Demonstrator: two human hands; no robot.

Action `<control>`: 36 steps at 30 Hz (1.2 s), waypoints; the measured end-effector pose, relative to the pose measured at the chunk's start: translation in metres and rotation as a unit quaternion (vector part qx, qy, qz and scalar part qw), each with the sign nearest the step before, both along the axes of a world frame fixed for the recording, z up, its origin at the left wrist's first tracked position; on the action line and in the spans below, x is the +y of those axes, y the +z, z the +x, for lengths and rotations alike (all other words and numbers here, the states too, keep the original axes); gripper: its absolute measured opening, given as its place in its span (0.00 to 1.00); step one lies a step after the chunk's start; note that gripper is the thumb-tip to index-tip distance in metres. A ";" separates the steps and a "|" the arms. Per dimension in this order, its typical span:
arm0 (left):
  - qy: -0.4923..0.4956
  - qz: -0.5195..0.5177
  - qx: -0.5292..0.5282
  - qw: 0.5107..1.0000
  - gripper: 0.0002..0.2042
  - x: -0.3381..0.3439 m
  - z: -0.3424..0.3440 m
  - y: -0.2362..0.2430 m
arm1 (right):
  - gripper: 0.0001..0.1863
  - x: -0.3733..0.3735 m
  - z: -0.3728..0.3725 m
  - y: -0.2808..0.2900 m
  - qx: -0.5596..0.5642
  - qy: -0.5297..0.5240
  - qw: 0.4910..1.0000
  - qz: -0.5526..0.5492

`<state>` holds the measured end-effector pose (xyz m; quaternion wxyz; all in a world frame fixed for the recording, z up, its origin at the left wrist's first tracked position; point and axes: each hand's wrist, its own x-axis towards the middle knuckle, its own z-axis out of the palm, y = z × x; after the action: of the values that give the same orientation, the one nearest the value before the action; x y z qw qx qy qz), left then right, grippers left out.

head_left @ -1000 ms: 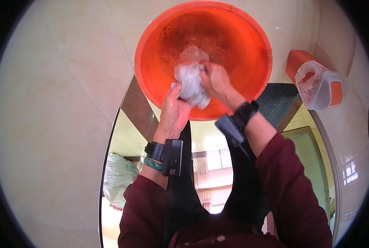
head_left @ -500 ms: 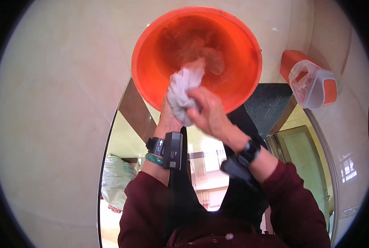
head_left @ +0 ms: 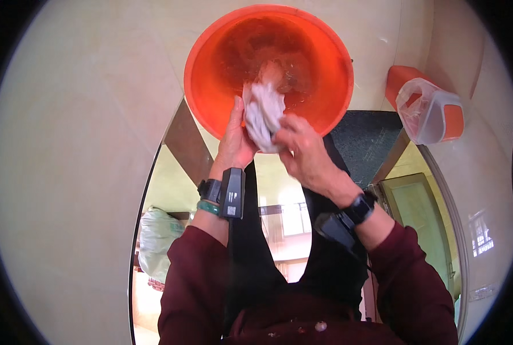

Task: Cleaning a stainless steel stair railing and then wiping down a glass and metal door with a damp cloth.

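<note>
A pale, crumpled wet cloth (head_left: 264,115) is bunched between my two hands, over the near rim of an orange basin (head_left: 198,109). My left hand (head_left: 235,141) holds it from the left side, thumb raised along its edge. From the right, my right hand (head_left: 307,149) grips the cloth's lower end with curled fingers, slightly blurred. The cloth's far end reaches toward the water (head_left: 256,49), which looks dark and rippled in the basin. Just past the cloth, a paler patch (head_left: 272,73) shows at the water; I cannot tell whether it belongs to the cloth.
An orange-and-white bin (head_left: 423,106) with a clear liner stands right of the basin. Shiny floor tiles (head_left: 84,144) spread on the left. A dark slab (head_left: 365,135) lies beside the basin. At lower left is a stuffed pale plastic bag (head_left: 160,241).
The cloth has loosened from a tighter twisted bundle and shifted slightly toward the basin. My left thumb now stands up beside it. My right hand has moved a little to the right.
</note>
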<state>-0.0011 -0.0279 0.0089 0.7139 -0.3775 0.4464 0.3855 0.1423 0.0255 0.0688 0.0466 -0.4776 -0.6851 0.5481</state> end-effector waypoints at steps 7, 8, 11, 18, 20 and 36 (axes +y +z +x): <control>-0.083 0.065 0.080 0.991 0.15 -0.013 0.010 0.023 | 0.11 0.019 0.035 0.036 0.093 -0.125 0.953 -0.259; -0.082 0.068 0.078 0.991 0.15 -0.009 0.016 0.032 | 0.12 0.016 0.044 0.021 0.095 -0.236 0.895 -0.366; -0.090 0.094 0.116 0.985 0.18 0.005 0.031 0.052 | 0.22 0.008 0.049 -0.020 0.210 -0.415 0.789 -0.402; -0.031 0.071 -0.012 0.997 0.29 0.014 0.025 0.079 | 0.31 0.017 0.014 -0.033 0.348 -0.391 0.671 -0.526; -0.127 0.153 0.025 0.980 0.33 0.014 0.027 0.078 | 0.26 0.026 0.012 -0.033 0.279 -0.357 0.744 -0.492; -0.398 0.194 0.246 0.862 0.17 0.027 0.025 0.056 | 0.17 0.044 -0.014 -0.055 0.085 -0.236 0.924 -0.289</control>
<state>0.0239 -0.0005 0.0647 0.7322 0.0854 0.6360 0.2282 0.1281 0.0693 0.0138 0.0922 -0.5699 -0.3580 0.7338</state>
